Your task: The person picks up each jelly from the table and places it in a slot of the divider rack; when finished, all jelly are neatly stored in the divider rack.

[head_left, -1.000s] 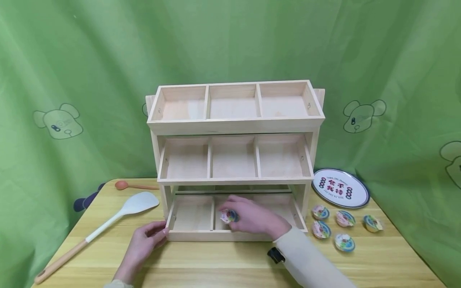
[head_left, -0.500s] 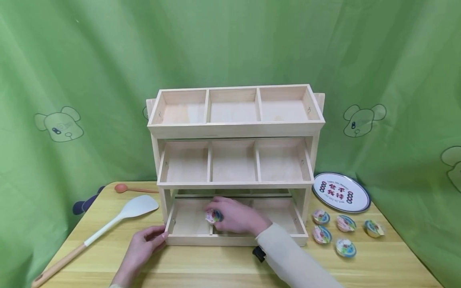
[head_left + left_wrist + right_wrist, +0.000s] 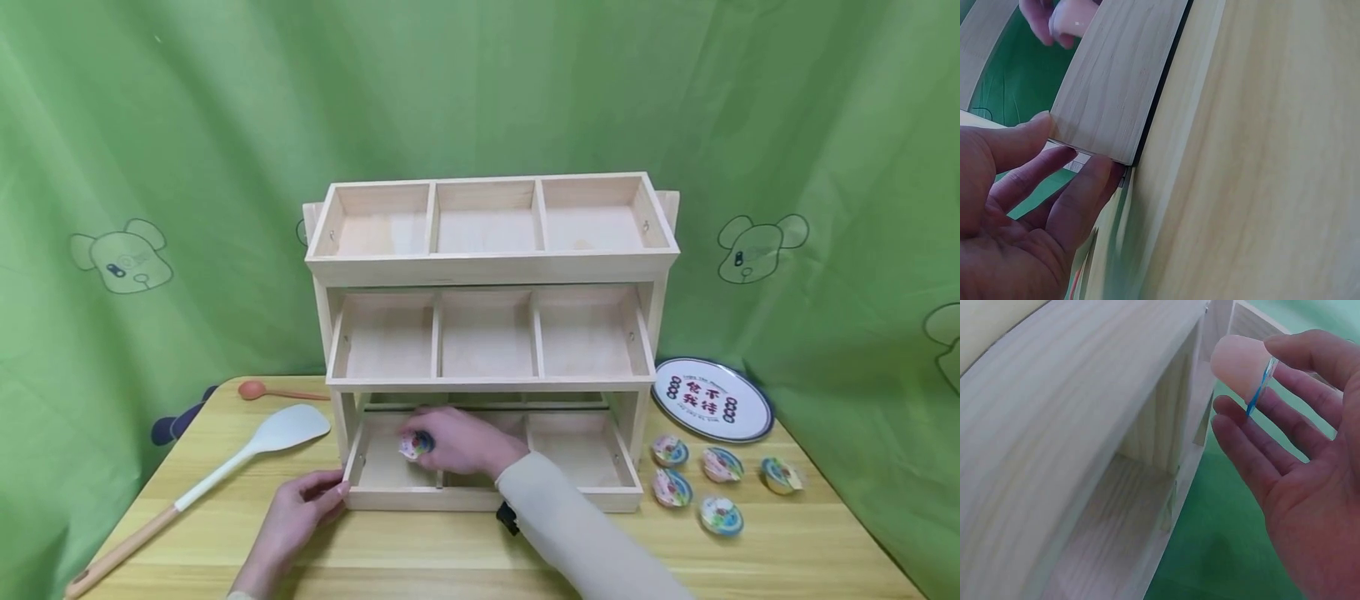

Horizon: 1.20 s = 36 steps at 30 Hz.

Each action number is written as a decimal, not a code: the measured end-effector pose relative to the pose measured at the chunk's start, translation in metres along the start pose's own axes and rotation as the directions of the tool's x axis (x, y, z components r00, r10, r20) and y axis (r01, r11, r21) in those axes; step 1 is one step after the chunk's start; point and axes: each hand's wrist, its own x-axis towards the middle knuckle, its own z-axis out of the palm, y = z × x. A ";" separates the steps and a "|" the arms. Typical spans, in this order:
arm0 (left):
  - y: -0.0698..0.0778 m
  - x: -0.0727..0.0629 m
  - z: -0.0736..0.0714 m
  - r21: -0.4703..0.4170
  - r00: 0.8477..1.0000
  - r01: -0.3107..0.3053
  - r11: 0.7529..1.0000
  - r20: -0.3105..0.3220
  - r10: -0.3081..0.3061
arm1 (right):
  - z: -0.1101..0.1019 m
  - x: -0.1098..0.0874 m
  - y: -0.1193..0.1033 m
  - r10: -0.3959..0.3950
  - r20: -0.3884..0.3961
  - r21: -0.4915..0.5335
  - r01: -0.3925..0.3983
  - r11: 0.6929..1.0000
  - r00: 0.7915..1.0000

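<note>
In the head view, my right hand (image 3: pixel 461 442) pinches a small jelly cup (image 3: pixel 415 445) over the left compartment of the bottom wooden tray (image 3: pixel 495 500). The right wrist view shows the jelly cup (image 3: pixel 1241 365) side-on, pale pink with a blue-edged lid, between thumb and fingers. My left hand (image 3: pixel 303 517) grips the tray's front left corner; up close, in the left wrist view, thumb and fingertips of the left hand (image 3: pixel 1029 206) press on the end of the front board (image 3: pixel 1116 81). The tray belongs to a three-tier wooden rack (image 3: pixel 491 268), each tier split into three compartments.
Several jelly cups (image 3: pixel 722 517) lie on the table to the right of the rack, in front of a white plate (image 3: pixel 712 400) with a blue rim. At left lie a white spatula (image 3: pixel 217 479) with a wooden handle and a small red spoon (image 3: pixel 252 389). A green curtain (image 3: pixel 480 83) hangs behind.
My right hand has moved left with the jelly cup, from over the middle compartment of the bottom tray to over the left one. My left hand has stayed at the tray's corner.
</note>
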 end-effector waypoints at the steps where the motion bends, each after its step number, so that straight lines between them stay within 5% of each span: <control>1: 0.000 0.000 0.000 0.005 1.000 -0.002 1.000 -0.001 0.002 | 0.001 0.003 0.000 -0.005 0.007 0.009 0.005 1.000 1.000; 9: 0.000 0.001 -0.001 -0.024 1.000 -0.004 1.000 0.007 0.004 | 0.013 0.022 0.001 0.005 0.038 0.017 -0.006 1.000 0.999; 17: 0.000 0.002 0.002 -0.056 1.000 -0.011 0.998 0.008 0.012 | 0.017 0.034 0.005 0.099 0.055 0.061 -0.102 0.993 0.994; 36: 0.000 0.003 -0.001 -0.037 1.000 -0.028 0.999 0.010 0.029 | 0.034 0.060 0.005 0.133 0.058 0.022 -0.135 0.991 0.989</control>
